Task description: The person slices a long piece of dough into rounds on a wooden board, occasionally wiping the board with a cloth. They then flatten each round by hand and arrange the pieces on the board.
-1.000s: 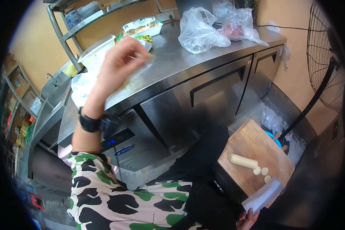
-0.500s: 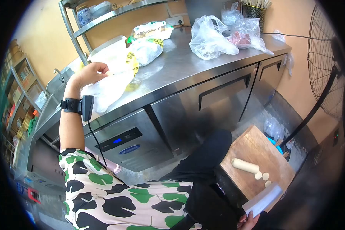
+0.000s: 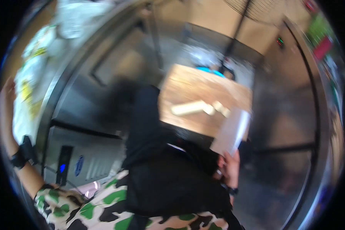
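Note:
My right hand [image 3: 230, 165] is closed on the handle end of a wide cleaver [image 3: 232, 131], whose blade lies over the near right corner of a wooden board [image 3: 195, 84]. On the board lies a pale dough roll [image 3: 188, 108], with a few small cut pieces [image 3: 220, 109] beside its right end. My left hand [image 3: 8, 92] is at the far left edge, by the plastic bags [image 3: 27, 86] on the steel counter; it is smeared by motion, and its fingers cannot be made out.
The steel counter [image 3: 61, 82] runs along the left. Another steel cabinet [image 3: 283, 115] stands at the right. Behind the board are a clear plastic bag [image 3: 201, 55], a blue rim [image 3: 211, 71] and a fan [image 3: 257, 9].
The view has swung right and down, so the board now sits near the middle and my left hand near the left edge. The cleaver is still in my right hand.

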Action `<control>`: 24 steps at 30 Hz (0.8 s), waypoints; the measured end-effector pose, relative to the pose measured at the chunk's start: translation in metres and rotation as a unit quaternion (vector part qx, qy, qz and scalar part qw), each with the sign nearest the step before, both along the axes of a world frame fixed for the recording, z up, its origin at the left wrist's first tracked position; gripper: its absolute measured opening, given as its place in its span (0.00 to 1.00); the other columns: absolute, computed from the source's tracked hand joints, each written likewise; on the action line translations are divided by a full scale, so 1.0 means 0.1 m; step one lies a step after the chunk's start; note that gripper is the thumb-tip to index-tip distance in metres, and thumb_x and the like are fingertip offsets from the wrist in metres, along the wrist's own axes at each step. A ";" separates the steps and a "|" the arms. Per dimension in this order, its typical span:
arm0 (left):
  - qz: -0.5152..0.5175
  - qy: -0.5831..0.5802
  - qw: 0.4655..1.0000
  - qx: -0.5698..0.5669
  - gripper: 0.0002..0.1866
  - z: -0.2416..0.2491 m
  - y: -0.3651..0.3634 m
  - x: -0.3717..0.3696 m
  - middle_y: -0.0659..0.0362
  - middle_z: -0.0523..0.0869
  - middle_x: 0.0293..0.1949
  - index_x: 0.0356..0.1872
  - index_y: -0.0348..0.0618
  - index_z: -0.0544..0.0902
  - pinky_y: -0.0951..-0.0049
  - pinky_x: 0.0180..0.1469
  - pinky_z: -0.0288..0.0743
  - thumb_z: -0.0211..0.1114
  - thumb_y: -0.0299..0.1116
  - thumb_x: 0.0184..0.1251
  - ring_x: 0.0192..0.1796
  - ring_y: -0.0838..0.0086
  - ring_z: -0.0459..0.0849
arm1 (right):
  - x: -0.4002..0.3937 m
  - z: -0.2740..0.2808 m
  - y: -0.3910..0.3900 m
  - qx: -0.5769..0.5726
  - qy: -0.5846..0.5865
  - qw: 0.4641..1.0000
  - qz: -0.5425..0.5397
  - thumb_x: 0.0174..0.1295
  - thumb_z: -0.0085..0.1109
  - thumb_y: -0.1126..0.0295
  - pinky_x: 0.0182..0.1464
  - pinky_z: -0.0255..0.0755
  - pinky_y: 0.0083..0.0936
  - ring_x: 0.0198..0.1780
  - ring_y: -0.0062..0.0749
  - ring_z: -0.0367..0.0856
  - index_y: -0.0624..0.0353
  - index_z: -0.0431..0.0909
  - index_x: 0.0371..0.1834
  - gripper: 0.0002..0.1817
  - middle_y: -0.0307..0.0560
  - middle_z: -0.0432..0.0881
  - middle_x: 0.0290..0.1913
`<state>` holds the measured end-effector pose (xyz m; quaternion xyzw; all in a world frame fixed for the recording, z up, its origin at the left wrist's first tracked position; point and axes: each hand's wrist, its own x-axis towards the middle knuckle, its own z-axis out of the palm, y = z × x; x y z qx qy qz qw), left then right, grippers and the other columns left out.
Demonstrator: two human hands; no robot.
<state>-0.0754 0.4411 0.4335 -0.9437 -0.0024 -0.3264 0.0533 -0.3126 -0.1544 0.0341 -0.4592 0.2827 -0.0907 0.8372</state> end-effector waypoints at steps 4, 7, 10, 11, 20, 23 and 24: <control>0.006 0.079 0.988 0.132 0.13 0.06 -0.21 0.08 0.43 0.88 0.39 0.46 0.32 0.82 0.58 0.46 0.78 0.62 0.25 0.60 0.40 0.54 0.87 | -0.03 0.07 0.05 -0.008 0.001 1.000 -0.028 0.72 0.50 0.75 0.20 0.71 0.21 0.18 0.23 0.73 0.60 0.64 0.57 0.13 0.44 0.77 0.33; 0.007 -0.025 0.975 0.221 0.11 -0.04 -0.58 -0.21 0.48 0.90 0.43 0.48 0.40 0.85 0.62 0.51 0.80 0.62 0.31 0.69 0.46 0.56 0.88 | 0.01 0.06 0.08 -0.025 0.020 0.999 -0.033 0.72 0.50 0.75 0.21 0.72 0.21 0.19 0.23 0.73 0.60 0.64 0.58 0.14 0.44 0.77 0.35; -0.195 -0.071 0.971 0.120 0.12 -0.41 -1.11 -0.34 0.52 0.87 0.45 0.49 0.41 0.83 0.66 0.50 0.79 0.66 0.33 0.68 0.47 0.63 0.86 | 0.07 0.11 0.09 -0.035 0.038 0.998 -0.035 0.72 0.50 0.75 0.21 0.72 0.21 0.20 0.23 0.73 0.60 0.65 0.57 0.13 0.44 0.77 0.35; -0.251 0.037 0.963 -0.094 0.15 -0.75 -1.39 -0.39 0.52 0.86 0.51 0.52 0.39 0.83 0.65 0.57 0.75 0.63 0.34 0.69 0.54 0.64 0.83 | 0.11 0.12 0.11 -0.042 0.037 0.998 -0.033 0.72 0.50 0.75 0.21 0.72 0.20 0.20 0.23 0.73 0.60 0.65 0.57 0.13 0.44 0.78 0.35; -0.571 0.401 0.713 -0.061 0.37 -4.07 -4.01 0.78 0.44 0.75 0.64 0.68 0.36 0.68 0.58 0.69 0.67 0.73 0.36 0.58 0.68 0.55 0.72 | 0.17 0.03 0.31 -0.222 0.150 0.963 -0.003 0.74 0.49 0.74 0.19 0.70 0.18 0.18 0.18 0.72 0.60 0.66 0.61 0.15 0.38 0.76 0.29; -0.536 0.404 0.737 -0.077 0.39 -4.36 -4.29 0.62 0.46 0.73 0.65 0.71 0.41 0.65 0.57 0.69 0.68 0.72 0.33 0.58 0.69 0.55 0.69 | 0.13 0.12 0.45 -0.225 0.183 0.957 -0.006 0.74 0.50 0.72 0.18 0.69 0.17 0.17 0.17 0.71 0.59 0.68 0.60 0.13 0.37 0.75 0.25; -0.539 0.397 0.738 -0.088 0.39 -4.43 -4.32 0.63 0.47 0.74 0.64 0.71 0.43 0.65 0.57 0.68 0.69 0.71 0.32 0.58 0.68 0.54 0.71 | 0.13 0.12 0.48 -0.222 0.190 0.957 0.006 0.75 0.50 0.71 0.18 0.69 0.17 0.17 0.17 0.71 0.59 0.68 0.59 0.13 0.37 0.75 0.24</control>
